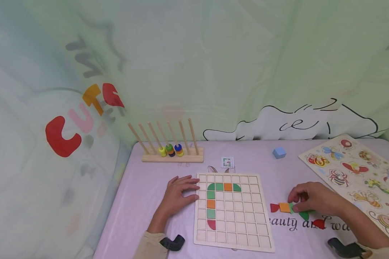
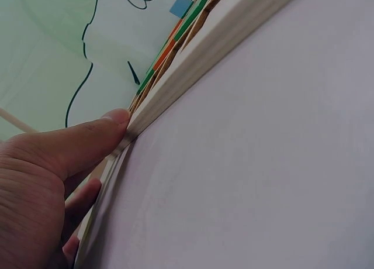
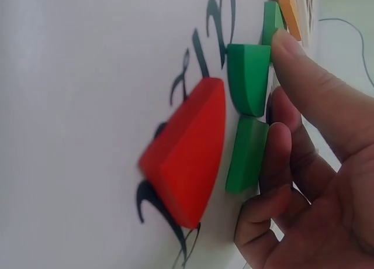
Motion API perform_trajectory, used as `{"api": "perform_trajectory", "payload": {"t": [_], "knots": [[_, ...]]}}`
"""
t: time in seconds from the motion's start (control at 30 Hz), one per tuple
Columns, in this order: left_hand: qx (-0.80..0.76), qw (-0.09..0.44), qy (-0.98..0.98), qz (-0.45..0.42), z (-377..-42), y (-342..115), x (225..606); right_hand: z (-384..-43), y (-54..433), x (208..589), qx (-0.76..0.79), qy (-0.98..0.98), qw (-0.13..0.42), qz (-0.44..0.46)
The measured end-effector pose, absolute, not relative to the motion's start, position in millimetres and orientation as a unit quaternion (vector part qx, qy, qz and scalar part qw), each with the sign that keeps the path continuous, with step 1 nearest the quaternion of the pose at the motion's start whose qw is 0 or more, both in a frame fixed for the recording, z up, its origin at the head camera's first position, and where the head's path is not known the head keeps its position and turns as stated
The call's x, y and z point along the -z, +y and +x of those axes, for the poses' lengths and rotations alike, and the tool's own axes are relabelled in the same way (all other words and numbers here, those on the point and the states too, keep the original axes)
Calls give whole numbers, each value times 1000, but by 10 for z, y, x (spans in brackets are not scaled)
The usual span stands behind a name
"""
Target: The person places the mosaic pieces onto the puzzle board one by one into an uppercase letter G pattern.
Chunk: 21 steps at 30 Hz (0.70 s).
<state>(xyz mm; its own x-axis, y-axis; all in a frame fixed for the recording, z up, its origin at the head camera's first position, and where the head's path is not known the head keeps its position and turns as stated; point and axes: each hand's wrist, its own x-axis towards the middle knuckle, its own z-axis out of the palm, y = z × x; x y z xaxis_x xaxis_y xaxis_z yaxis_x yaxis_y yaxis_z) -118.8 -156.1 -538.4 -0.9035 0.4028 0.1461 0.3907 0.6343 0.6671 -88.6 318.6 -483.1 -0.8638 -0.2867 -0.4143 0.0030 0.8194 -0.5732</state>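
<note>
My left hand [image 1: 180,192] rests at the left edge of a wooden grid board [image 1: 246,230], its thumb [image 2: 111,126] and extended fingers touching the rim. Green, orange and red tiles form a corner shape on the grid, with a red quarter-round tile [image 1: 211,225] at its lower end. Beyond the board's right side, my right hand [image 1: 317,198] pinches a green tile [image 3: 270,20] between thumb and forefinger, the forefinger hidden in the right wrist view. An orange square [image 1: 284,207] lies beside it. Under the hand are a green rounded tile [image 3: 248,76], another green tile [image 3: 245,158] and a red rounded tile [image 3: 196,155].
At the back left stands a wooden peg rack [image 1: 171,158] with coloured rings. A small pattern card [image 1: 227,162] lies behind the board. Toward the back right are a blue cube [image 1: 279,153] and an insect picture board [image 1: 356,176]. Another red tile [image 1: 274,208] lies near the grid.
</note>
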Motion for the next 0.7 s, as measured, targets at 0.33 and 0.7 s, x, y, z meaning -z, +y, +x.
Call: {"api": "perform_trajectory", "payload": {"t": [0.33, 0.7], "knots": [[-359, 13, 907, 222, -1196, -1569, 5385, -914, 3172, 4844, 279, 923, 258, -65], [-362, 14, 905, 221, -1191, -1568, 5380, -938, 3196, 4820, 295, 920, 250, -58]]}}
